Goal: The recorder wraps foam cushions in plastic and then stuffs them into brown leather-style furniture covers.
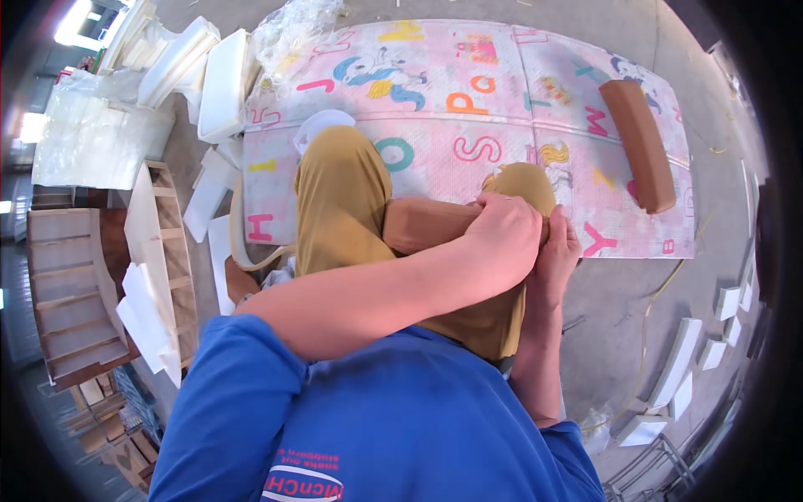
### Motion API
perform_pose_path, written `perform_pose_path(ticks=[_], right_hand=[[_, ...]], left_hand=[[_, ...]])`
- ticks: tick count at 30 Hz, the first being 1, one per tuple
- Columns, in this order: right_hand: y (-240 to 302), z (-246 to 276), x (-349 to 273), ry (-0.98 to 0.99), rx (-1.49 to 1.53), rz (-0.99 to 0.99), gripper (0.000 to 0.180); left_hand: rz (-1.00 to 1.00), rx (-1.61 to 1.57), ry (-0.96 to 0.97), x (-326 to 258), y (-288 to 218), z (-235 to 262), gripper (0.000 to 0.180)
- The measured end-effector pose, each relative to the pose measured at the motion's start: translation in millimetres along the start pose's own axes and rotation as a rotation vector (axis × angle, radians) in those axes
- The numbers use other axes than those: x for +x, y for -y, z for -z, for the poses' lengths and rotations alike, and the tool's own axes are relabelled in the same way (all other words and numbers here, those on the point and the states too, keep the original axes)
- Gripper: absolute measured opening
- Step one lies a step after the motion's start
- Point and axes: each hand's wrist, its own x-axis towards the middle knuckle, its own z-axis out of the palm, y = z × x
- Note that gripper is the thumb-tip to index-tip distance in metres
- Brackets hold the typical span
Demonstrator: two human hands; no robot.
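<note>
Left hand [502,238]: fingers curled tight over the brown padded cushion [422,224] end. Right hand [559,251]: fingers apparently clamped on it too, mostly hidden.

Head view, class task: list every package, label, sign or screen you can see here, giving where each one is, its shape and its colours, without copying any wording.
Play mat: printed sheet spread on the floor ahead of the knees; rectangular, pale pink, with large coloured letters and cartoon figures.
Shirt print: on the blue shirt at the lower edge; small oval emblem in red and white.
Plastic bag: top centre at the mat's far edge; clear, crumpled.
No signs or screens in view.
</note>
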Motion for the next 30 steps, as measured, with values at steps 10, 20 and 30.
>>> perform_pose_path(ticks=[10, 20, 30], right_hand=[[-7.8, 17.4, 0.6, -0.03, -0.115, 0.089, 0.029], [56.9, 25.1, -36.1, 0.148, -0.961, 0.776, 0.041], [2.1, -8.6, -51.1, 0.546, -1.236, 0.901, 0.07]], left_hand=[[-0.066, -0.712, -0.43, -96.6, 92.9, 16.9, 0.094], [0.194, -1.027, -0.67, -97.0, 66.1, -68.8, 0.095], [0.164, -0.751, -0.653, -86.2, 53.3, -32.7, 0.074]])
